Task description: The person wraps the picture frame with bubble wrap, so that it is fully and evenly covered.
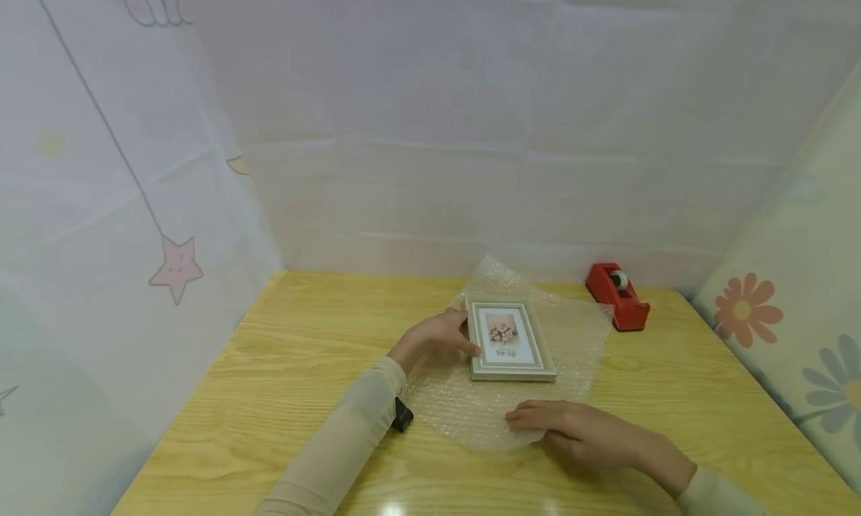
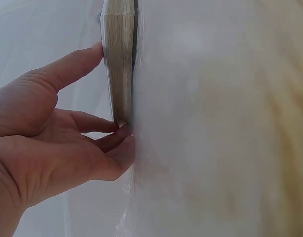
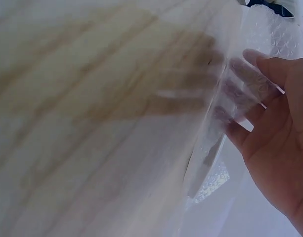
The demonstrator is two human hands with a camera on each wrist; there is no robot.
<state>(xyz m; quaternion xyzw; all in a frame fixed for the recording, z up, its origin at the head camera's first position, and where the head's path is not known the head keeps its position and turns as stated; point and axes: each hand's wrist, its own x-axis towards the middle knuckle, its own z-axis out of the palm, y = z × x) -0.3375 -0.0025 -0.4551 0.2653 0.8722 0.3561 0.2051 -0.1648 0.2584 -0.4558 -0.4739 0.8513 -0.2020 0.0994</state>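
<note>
A pale picture frame (image 1: 510,342) with a floral print lies face up on a sheet of clear bubble wrap (image 1: 464,419), which is turned cornerwise on the table. My left hand (image 1: 440,333) grips its left edge. In the left wrist view the thumb rests against the face of the frame (image 2: 120,59), with the fingers at its edge and underside. Near the front corner of the sheet, my right hand (image 1: 592,434) holds the wrap's edge. The right wrist view shows fingers through the clear wrap (image 3: 245,84) and the thumb on its other side.
A red tape dispenser (image 1: 619,298) with a roll in it stands at the back right, close to the wrap's right corner. Beside the left sleeve is a small black object (image 1: 402,415). Printed cloth hangs (image 1: 430,127) behind the wooden table (image 1: 303,351) and at both sides.
</note>
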